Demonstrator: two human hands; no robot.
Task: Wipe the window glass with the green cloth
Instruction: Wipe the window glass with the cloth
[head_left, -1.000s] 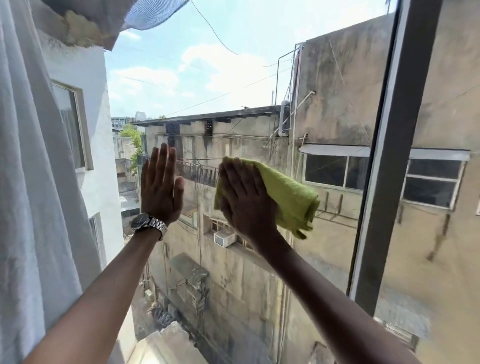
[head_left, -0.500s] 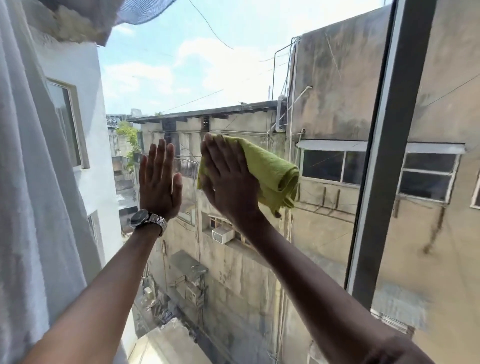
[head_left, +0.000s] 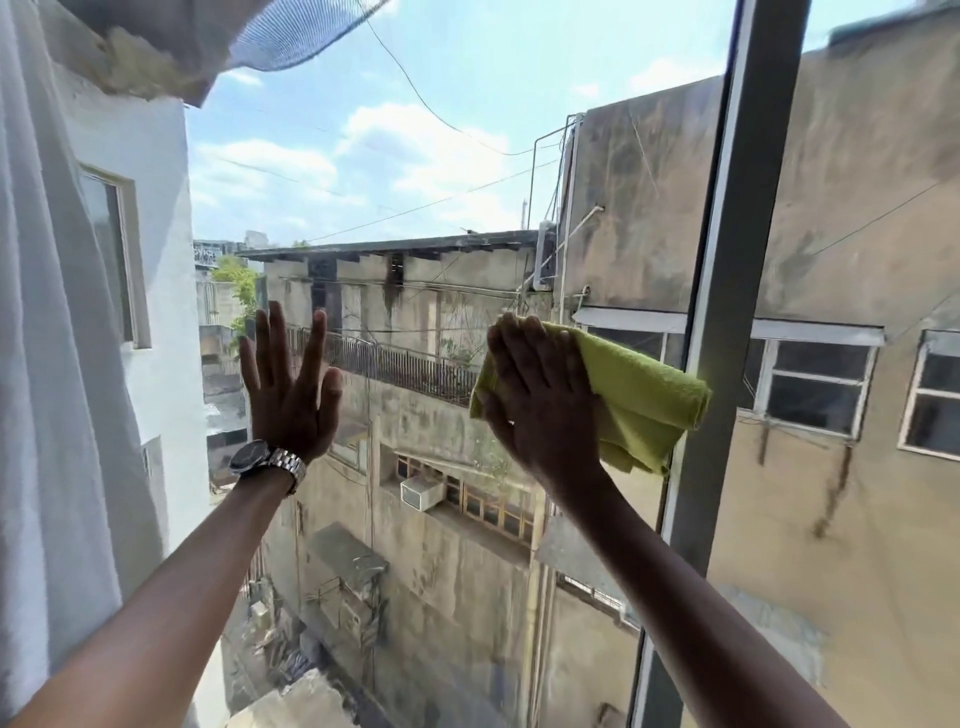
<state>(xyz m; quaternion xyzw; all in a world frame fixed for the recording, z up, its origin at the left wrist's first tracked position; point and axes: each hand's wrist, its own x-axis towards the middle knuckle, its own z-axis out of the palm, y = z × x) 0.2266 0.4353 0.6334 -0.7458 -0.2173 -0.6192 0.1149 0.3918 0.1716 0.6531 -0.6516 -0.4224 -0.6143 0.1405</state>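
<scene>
The window glass (head_left: 415, 156) fills the view, with buildings and sky behind it. My right hand (head_left: 545, 400) lies flat on the folded green cloth (head_left: 644, 400) and presses it against the pane right of centre; the cloth's right edge reaches the dark frame bar. My left hand (head_left: 288, 384) rests flat on the glass to the left, fingers spread, holding nothing. A metal watch (head_left: 267, 462) sits on that wrist.
A dark vertical window frame bar (head_left: 727, 322) runs top to bottom at the right. A white curtain (head_left: 57, 364) hangs along the left edge. Another pane (head_left: 857, 467) lies to the right of the bar.
My right hand has slid the green cloth to the right across the glass, up to the frame bar. My left hand stays flat on the pane.
</scene>
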